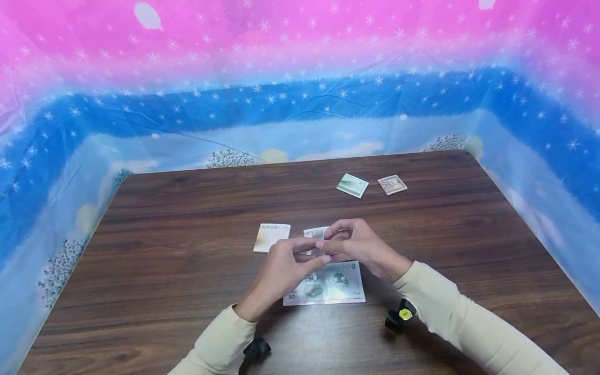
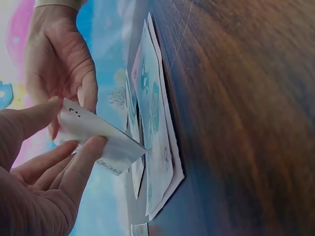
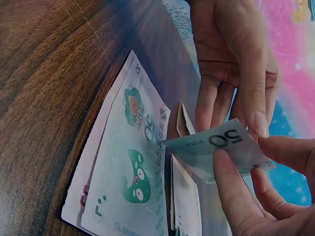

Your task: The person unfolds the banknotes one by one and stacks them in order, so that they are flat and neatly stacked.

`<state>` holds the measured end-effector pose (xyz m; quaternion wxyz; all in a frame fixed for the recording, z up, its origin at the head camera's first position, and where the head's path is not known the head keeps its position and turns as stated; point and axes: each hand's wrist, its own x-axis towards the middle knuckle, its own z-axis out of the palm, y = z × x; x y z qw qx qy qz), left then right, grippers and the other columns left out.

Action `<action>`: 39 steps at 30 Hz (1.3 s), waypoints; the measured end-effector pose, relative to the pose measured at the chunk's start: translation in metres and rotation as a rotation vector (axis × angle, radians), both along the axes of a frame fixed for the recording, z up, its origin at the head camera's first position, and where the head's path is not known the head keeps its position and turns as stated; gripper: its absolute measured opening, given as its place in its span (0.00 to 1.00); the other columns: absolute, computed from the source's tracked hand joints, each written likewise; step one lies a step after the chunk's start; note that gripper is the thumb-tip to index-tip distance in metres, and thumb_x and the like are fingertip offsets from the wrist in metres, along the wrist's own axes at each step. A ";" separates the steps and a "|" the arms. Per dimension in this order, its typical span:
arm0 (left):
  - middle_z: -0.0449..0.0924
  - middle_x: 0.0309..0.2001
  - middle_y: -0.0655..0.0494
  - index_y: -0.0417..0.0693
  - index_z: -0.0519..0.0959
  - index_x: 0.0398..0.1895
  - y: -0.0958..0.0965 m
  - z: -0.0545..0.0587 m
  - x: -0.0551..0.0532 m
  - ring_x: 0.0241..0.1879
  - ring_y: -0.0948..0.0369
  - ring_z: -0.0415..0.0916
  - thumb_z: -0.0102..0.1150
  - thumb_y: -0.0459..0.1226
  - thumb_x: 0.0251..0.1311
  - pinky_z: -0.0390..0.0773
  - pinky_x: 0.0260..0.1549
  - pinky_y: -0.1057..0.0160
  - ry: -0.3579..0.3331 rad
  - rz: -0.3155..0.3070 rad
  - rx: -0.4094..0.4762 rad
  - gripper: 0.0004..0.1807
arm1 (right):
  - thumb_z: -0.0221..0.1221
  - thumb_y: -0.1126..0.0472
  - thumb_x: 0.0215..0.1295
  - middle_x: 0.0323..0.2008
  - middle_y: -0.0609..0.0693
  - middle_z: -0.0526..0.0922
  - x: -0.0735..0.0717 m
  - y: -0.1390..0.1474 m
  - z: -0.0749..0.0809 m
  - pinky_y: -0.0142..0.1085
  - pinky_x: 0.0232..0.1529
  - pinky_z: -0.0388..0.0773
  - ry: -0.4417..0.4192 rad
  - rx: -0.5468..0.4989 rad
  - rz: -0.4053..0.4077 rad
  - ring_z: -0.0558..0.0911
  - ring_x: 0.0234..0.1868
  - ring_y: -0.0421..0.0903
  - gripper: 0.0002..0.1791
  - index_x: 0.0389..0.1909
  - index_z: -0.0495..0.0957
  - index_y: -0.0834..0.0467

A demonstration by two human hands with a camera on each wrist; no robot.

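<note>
Between both hands is a folded green 50 yuan play banknote point(image 3: 231, 142), raised and tilted over the table. My left hand point(image 1: 286, 265) pinches it between thumb and fingers, seen close in the left wrist view. My right hand point(image 1: 363, 245) grips it from the other side, its thumb point(image 3: 225, 169) lying on the printed face. Below the hands lies a flat stack of 50 notes point(image 1: 344, 286) with cartoon figures. In the head view the fingers mostly cover the held note.
Just beyond the hands lie a folded white note point(image 1: 272, 238) and another folded note point(image 1: 314, 232), partly covered. Farther back are a folded green note point(image 1: 352, 185) and a folded brown note point(image 1: 392, 184). The wooden table point(image 1: 164, 250) borders a patterned cloth backdrop point(image 1: 281, 99).
</note>
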<state>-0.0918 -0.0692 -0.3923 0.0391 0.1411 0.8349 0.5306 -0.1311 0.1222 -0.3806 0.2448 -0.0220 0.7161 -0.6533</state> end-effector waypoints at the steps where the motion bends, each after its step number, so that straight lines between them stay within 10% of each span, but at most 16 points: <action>1: 0.87 0.47 0.47 0.43 0.85 0.51 0.000 -0.001 0.000 0.41 0.56 0.88 0.73 0.40 0.59 0.85 0.37 0.64 -0.006 0.005 0.012 0.18 | 0.71 0.63 0.61 0.39 0.60 0.85 0.000 0.000 0.000 0.44 0.44 0.86 -0.002 -0.001 0.000 0.87 0.39 0.50 0.18 0.46 0.77 0.68; 22: 0.82 0.55 0.38 0.34 0.79 0.59 -0.006 0.011 0.004 0.49 0.47 0.85 0.63 0.26 0.63 0.83 0.49 0.60 -0.115 -0.029 0.151 0.20 | 0.67 0.73 0.61 0.43 0.62 0.83 0.007 0.002 0.010 0.45 0.45 0.85 0.007 -0.025 -0.021 0.87 0.37 0.50 0.18 0.50 0.75 0.71; 39: 0.87 0.40 0.42 0.38 0.81 0.53 -0.022 0.014 0.006 0.36 0.51 0.87 0.64 0.26 0.58 0.85 0.34 0.60 -0.138 0.211 0.154 0.18 | 0.62 0.71 0.63 0.45 0.60 0.84 0.012 0.027 0.017 0.41 0.44 0.85 0.066 0.110 -0.036 0.85 0.40 0.47 0.19 0.55 0.75 0.69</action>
